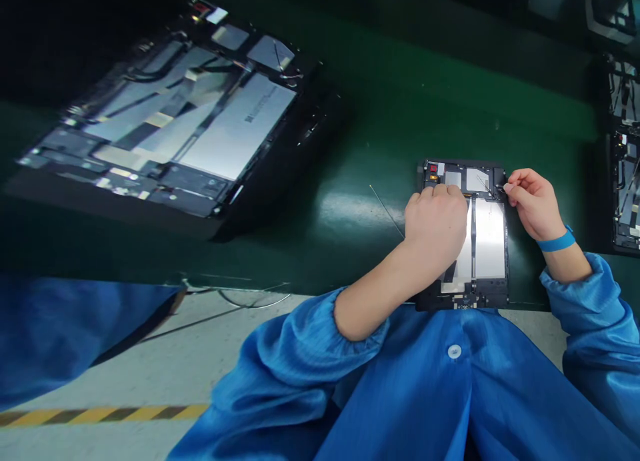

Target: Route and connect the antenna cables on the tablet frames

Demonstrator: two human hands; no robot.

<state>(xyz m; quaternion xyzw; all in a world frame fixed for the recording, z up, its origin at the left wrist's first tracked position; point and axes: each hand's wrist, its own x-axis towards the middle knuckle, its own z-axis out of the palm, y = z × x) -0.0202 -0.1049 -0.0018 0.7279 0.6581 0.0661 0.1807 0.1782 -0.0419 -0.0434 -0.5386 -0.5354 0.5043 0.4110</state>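
Note:
An opened tablet [487, 241] lies back-side up on the green belt [360, 148] in front of me, with silver battery cells and a dark board showing. My left hand [436, 222] rests on its left half, fingers curled down onto the upper board area. At the tablet's top right corner, my right hand [533, 200] pinches something small that I cannot make out. A blue band [557, 241] circles the right wrist. Both arms wear blue smock sleeves.
A second, larger-looking opened tablet [175, 114] lies on the belt at upper left. More opened units [625, 174] sit at the right edge. A thin wire [386, 211] lies on the belt left of my left hand. Pale floor with a yellow-black stripe [100, 414] shows below.

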